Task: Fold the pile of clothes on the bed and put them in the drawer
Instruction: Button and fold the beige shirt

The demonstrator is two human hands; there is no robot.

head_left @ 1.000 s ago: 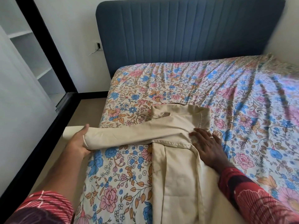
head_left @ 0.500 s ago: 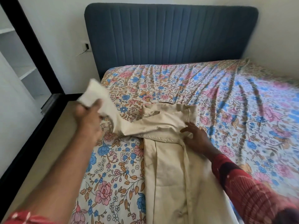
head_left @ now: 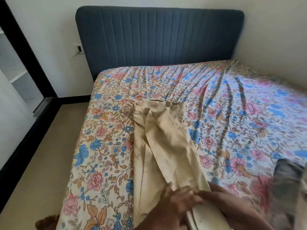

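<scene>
One beige garment (head_left: 159, 146) lies on one floral-sheeted bed (head_left: 232, 113) with one blue headboard (head_left: 159, 35), one grey garment (head_left: 287, 180), and two hands (head_left: 181, 201).

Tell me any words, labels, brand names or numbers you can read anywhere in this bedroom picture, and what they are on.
None: no readable text shows anywhere.
Beige garment: no tag or label in view.
Floral bedsheet: flower pattern only, no lettering.
Blue headboard: plain, no lettering.
Wall socket: too small to show any marking.
Grey cloth at the right edge: blurred, nothing legible.
</scene>
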